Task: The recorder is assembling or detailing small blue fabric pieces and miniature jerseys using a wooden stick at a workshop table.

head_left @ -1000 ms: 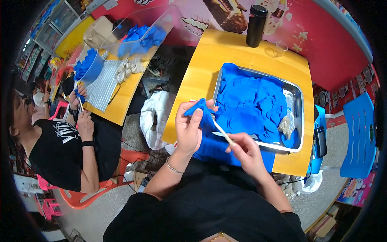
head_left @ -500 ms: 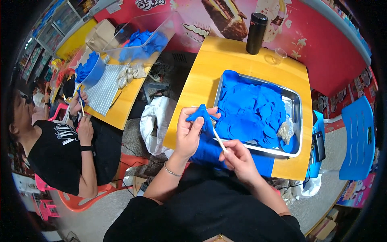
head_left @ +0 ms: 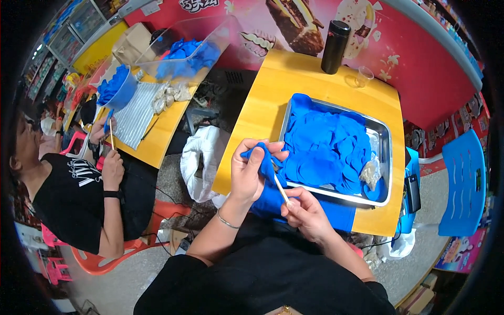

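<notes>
One bare left hand (head_left: 247,176), silver bangle (head_left: 227,221) at wrist, thumb and fingers pinching a soft, bright-blue, cloth-like piece (head_left: 265,165). Piece: creased, gathered into folds, held above the near left edge of a yellow wood-topped table (head_left: 278,79); its middle hidden by the thumb, full outline indistinct. One slim, straight, pale stick (head_left: 281,189), slanting from piece to right hand (head_left: 308,214); far tip lost against the blue. Right hand: fingertips closed on the stick's near end, covering it. One rectangular silver metal tray (head_left: 387,152), far right of both hands, holding overlapping round blue sheets (head_left: 328,142), uncountable.
</notes>
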`<state>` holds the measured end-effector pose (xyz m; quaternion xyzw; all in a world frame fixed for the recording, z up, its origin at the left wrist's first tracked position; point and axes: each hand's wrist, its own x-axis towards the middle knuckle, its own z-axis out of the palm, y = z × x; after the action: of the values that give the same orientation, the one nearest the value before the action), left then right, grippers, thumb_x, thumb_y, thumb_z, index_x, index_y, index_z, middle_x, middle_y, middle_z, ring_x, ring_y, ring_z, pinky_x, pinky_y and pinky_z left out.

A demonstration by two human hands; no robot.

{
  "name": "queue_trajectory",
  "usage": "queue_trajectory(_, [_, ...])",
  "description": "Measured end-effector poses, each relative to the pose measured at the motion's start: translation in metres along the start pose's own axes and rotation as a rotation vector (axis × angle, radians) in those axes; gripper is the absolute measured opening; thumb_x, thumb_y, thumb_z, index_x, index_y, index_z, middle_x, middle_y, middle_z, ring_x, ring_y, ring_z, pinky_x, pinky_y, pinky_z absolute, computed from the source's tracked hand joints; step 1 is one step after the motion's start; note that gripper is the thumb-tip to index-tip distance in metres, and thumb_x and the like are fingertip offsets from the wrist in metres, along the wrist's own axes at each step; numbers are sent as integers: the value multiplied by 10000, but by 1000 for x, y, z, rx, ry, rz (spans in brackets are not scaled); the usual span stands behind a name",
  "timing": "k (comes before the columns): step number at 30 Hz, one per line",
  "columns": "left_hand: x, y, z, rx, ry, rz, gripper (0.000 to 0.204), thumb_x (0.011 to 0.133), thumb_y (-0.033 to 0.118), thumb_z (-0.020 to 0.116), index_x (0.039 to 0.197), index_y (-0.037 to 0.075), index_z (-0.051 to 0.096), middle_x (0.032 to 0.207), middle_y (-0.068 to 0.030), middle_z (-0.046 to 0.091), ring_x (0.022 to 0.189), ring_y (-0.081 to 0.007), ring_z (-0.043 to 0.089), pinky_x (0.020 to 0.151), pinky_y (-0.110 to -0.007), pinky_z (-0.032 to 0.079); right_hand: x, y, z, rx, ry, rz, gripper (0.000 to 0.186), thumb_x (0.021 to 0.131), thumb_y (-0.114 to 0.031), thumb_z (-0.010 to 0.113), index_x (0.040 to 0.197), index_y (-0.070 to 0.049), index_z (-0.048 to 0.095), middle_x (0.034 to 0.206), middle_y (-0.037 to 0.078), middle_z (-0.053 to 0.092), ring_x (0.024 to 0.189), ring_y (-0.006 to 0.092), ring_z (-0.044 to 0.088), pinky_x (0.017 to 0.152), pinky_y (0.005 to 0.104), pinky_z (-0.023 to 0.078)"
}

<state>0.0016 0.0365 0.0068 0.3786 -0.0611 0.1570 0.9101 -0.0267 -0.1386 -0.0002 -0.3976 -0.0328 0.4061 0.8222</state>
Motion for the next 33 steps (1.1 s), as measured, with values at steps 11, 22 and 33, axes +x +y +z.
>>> queue_trajectory(11, [-6,-2,2,-64,-60,7,181,918,222,527,982,53,513,968,-187,647,866,-291,655,826,-405,517,6,10,-4,-162,8,-144,195,924,-106,501,1109,-45,494,782,58,582,489,35,306,441,186,237])
queue_trajectory(22, [-1,-3,0,-48,-87,62,136,846,175,640,851,97,530,840,-39,517,847,-176,550,812,-359,497,8,16,-10,-345,31,-325,194,917,-73,507,1104,-28,534,841,56,619,615,43,466,542,193,365])
queue_trajectory(33, [-1,-2,-14,120,-253,135,129,801,147,685,862,87,589,789,-40,503,825,-186,528,764,-320,453,19,25,-35,-797,159,-699,213,883,38,499,1085,-16,543,861,101,621,740,120,594,604,196,423])
